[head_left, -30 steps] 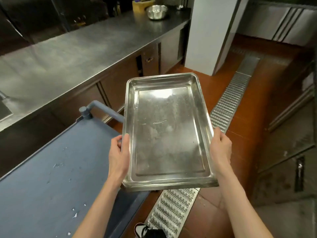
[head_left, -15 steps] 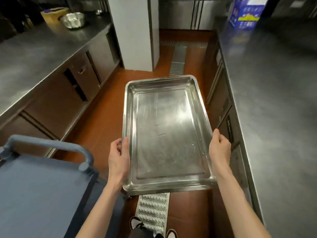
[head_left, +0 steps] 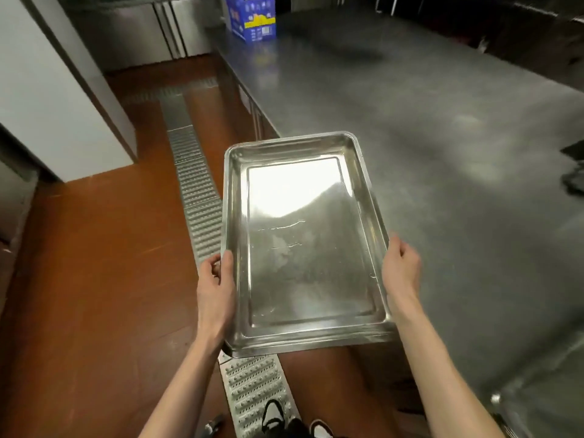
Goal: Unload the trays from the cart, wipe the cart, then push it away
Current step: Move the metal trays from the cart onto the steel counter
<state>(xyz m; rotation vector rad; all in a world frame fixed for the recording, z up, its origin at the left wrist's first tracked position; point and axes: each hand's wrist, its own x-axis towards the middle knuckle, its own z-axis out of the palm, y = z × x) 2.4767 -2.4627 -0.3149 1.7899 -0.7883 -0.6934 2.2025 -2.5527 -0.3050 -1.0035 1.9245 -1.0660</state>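
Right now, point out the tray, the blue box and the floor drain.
tray (head_left: 303,257): head view, its flat bottom.
blue box (head_left: 252,18): head view, its front face.
floor drain (head_left: 199,191): head view, its metal grating.

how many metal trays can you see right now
1. A shiny rectangular steel tray is held in the air between the left hand and right hand, half above the grey steel counter. The cart is out of view, so others may be hidden.

Both hands grip a steel tray beside the counter.
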